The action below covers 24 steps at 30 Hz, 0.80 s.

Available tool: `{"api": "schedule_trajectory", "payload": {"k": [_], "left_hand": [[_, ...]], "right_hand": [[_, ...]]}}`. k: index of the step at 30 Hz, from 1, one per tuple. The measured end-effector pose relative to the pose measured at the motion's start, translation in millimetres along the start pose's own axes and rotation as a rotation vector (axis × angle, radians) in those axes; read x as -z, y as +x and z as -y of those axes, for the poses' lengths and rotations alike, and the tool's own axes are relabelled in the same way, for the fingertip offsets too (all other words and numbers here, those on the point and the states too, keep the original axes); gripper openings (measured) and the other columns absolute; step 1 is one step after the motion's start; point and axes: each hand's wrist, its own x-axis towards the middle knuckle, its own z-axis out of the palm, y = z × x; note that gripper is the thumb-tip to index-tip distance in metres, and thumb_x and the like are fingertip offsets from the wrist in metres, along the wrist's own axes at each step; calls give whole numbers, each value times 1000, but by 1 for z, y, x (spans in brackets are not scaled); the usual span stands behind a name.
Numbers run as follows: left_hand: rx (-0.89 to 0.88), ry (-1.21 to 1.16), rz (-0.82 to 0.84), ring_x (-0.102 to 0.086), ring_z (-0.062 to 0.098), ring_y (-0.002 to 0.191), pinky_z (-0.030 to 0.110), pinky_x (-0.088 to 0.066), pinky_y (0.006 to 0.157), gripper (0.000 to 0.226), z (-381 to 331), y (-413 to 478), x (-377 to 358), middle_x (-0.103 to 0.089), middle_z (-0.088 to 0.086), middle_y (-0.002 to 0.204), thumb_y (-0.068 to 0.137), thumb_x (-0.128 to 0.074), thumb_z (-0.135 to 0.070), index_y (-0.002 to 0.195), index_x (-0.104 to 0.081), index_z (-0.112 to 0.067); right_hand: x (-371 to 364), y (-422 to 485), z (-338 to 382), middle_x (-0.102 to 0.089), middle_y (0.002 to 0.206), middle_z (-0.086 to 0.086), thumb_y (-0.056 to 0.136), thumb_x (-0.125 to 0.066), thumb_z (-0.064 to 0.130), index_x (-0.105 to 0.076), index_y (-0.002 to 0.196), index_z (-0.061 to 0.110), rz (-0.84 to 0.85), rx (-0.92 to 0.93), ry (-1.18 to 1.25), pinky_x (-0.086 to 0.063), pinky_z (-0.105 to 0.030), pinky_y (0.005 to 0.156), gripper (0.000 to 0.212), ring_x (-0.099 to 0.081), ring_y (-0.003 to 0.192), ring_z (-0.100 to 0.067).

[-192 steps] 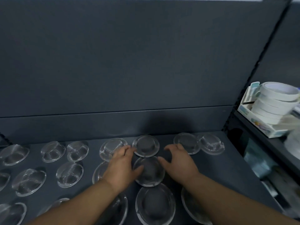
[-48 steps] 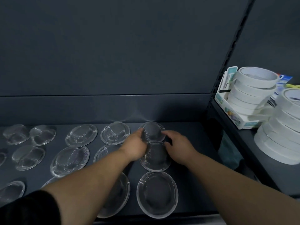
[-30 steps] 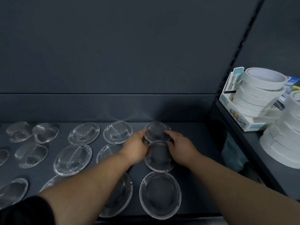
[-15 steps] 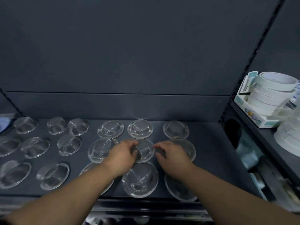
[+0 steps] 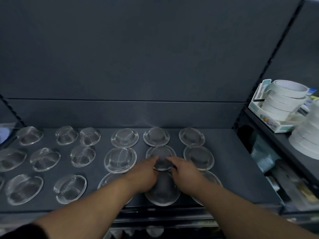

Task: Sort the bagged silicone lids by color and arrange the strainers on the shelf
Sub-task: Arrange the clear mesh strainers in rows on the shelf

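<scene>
On the dark shelf (image 5: 229, 161), left hand (image 5: 146, 172) and right hand (image 5: 185, 171) press near-straight fingers against a middle-row strainer (image 5: 161, 156); right columns (image 5: 198, 157) look aligned, left strainers (image 5: 45, 159) seem unsorted, bagged lids out of sight.

Left hand (image 5: 145, 175) and right hand (image 5: 186, 173) touch a strainer (image 5: 161, 156) on the shelf (image 5: 233, 169).

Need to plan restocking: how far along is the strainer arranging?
Done: right-side strainers sit in neat columns on the shelf. In hand: left hand and right hand touch the middle strainer. Left: left-side strainers lie uneven; no bagged lids in view.
</scene>
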Motion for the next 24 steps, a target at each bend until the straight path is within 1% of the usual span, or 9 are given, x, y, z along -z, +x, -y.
{"api": "schedule_trajectory", "payload": {"k": [2, 4, 7, 10, 12, 15, 19, 22, 24], "left_hand": [[-1, -9, -33, -30, 19, 141, 22, -22, 110, 57, 3, -2, 1, -30, 5, 155, 99, -44, -24, 151, -22, -17], [17, -19, -83, -35, 21, 137, 23, -26, 108, 54, 8, -3, 0, -38, 8, 149, 97, -48, -26, 147, -31, -18], [31, 11, -108, -48, 22, 122, 25, -36, 99, 42, 11, -9, -3, -53, 7, 131, 94, -51, -33, 134, -47, -22], [31, 24, -91, -55, 22, 114, 26, -43, 93, 36, 9, -15, -7, -60, 7, 123, 92, -51, -35, 125, -55, -22], [31, 15, -81, -56, 21, 112, 27, -44, 93, 35, 8, -17, -9, -61, 6, 122, 92, -51, -37, 122, -57, -20], [34, 13, -71, -57, 20, 110, 26, -44, 91, 34, 7, -17, -12, -60, 6, 120, 91, -51, -39, 118, -58, -18], [14, 23, -67, -55, 18, 112, 24, -41, 90, 36, 6, -16, -13, -59, 4, 122, 91, -53, -41, 120, -56, -20], [25, -10, -80, -55, 19, 114, 26, -43, 94, 41, 6, -13, -11, -58, 3, 125, 90, -53, -42, 124, -54, -20], [42, -26, -124, -53, 21, 116, 27, -42, 95, 41, 8, -6, -6, -56, 6, 126, 93, -51, -39, 128, -51, -19]], "right_hand": [[2, -3, 2, -52, 139, -7, 96, -44, 8, -47, 138, 11, -18, -20, 17, -24, -8, 97, 42, -47, 127, -17], [7, -6, 2, -53, 136, -8, 97, -43, 8, -49, 136, 11, -60, -46, 33, -24, -6, 92, 40, -48, 125, -18], [9, -11, 2, -57, 126, -9, 96, -46, 9, -55, 130, 13, -92, -84, 61, -32, -12, 92, 36, -52, 118, -18], [4, -17, 5, -65, 111, -4, 93, -53, 15, -61, 121, 17, -58, -92, 70, -39, -17, 85, 29, -59, 105, -17], [2, -19, 6, -67, 106, -2, 91, -55, 17, -63, 117, 18, -56, -100, 73, -41, -17, 83, 27, -60, 100, -15], [3, -20, 7, -67, 106, -1, 91, -56, 17, -63, 115, 18, -65, -110, 88, -43, -18, 83, 25, -60, 98, -13], [5, -18, 5, -67, 104, -1, 90, -56, 16, -63, 114, 17, -91, -116, 93, -42, -15, 80, 25, -61, 95, -12], [5, -10, 2, -66, 107, -3, 91, -55, 18, -61, 120, 16, -129, -150, 91, -46, -22, 87, 29, -61, 98, -14], [9, -1, 1, -65, 112, -4, 93, -53, 19, -60, 121, 16, -152, -150, 92, -46, -24, 90, 29, -61, 102, -16]]}}
